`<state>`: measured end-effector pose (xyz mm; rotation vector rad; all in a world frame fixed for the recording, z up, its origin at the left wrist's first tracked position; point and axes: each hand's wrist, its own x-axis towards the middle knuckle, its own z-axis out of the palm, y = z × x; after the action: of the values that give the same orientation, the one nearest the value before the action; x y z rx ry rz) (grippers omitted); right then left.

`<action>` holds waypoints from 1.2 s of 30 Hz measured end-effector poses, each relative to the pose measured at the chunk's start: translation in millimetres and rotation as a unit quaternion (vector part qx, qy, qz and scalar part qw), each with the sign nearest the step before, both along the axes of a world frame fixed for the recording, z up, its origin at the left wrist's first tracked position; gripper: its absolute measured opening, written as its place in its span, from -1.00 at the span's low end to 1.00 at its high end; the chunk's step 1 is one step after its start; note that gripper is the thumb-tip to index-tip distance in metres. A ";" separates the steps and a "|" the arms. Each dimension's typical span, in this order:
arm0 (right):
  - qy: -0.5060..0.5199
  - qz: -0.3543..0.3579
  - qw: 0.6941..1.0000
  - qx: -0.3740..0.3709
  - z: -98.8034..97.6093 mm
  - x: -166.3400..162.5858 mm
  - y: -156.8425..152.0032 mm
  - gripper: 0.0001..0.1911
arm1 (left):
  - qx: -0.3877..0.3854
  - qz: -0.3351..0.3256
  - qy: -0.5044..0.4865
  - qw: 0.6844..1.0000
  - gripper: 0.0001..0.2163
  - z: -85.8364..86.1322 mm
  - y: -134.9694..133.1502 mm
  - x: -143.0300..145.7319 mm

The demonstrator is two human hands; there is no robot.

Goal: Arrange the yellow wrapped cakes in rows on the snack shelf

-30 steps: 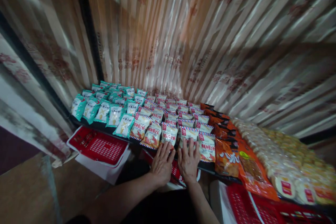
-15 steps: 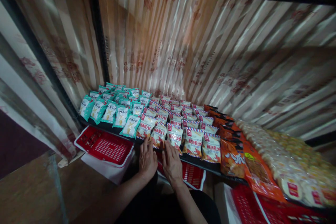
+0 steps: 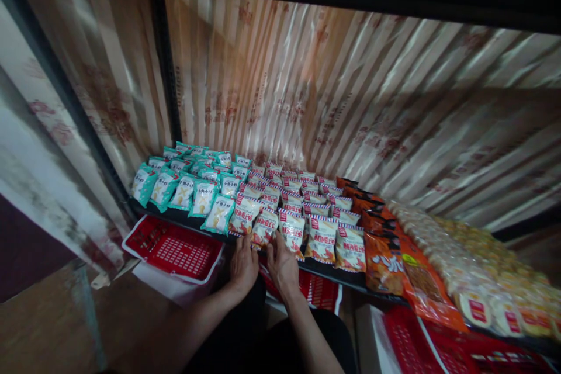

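Observation:
A dark shelf (image 3: pixel 319 267) holds rows of small snack packets. Red-and-white packets (image 3: pixel 322 238) fill the middle, teal packets (image 3: pixel 193 193) the left. My left hand (image 3: pixel 243 262) and my right hand (image 3: pixel 283 263) lie side by side at the shelf's front edge, fingers stretched flat. Their fingertips touch the front row of red-and-white packets, near one packet (image 3: pixel 265 227). Neither hand grips anything.
Orange packets (image 3: pixel 385 254) and pale round wrapped snacks (image 3: pixel 477 280) fill the shelf's right side. A red basket (image 3: pixel 173 248) sits on a white box below left, another red basket (image 3: pixel 438 345) lower right. Striped curtain-like backing rises behind the shelf.
Both hands have slid left along the shelf's front edge, from the packets near the orange ones to those nearer the teal ones. The view has shifted slightly too.

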<state>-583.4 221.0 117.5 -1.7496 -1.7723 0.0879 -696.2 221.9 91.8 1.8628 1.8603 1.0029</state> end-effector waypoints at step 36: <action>0.122 -0.036 0.991 0.042 -15.1 -7.0 26.6 -0.54 | 0.014 -0.120 -0.128 0.984 -0.60 -2.4 14.0 8.5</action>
<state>-590.3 247.6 102.4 -1.6643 -1.5144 0.1844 -687.7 235.9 89.5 1.8233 1.4445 1.1262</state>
